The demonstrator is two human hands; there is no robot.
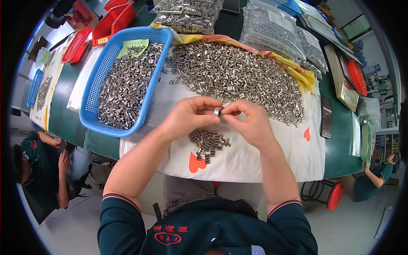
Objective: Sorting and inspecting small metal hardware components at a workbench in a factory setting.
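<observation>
Shiny, rounded metal piece located above soft white cloth, near heaped smooth metal tubes. Left hand and right hand meet, fingertips pinching it, forearms angled inward.

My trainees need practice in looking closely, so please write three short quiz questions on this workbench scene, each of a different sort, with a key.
1. True or false: the small pile of metal pieces lies on the white cloth.

2. Which stands to the person's left of the large heap of metal pieces?
A) red stool
B) blue basket
C) dark phone

3. Short answer: what does the left hand pinch, with the fingertips of the right hand close beside it?

Key: 1. True. 2. B. 3. A small silvery piece; its exact shape is hard to tell.
</observation>
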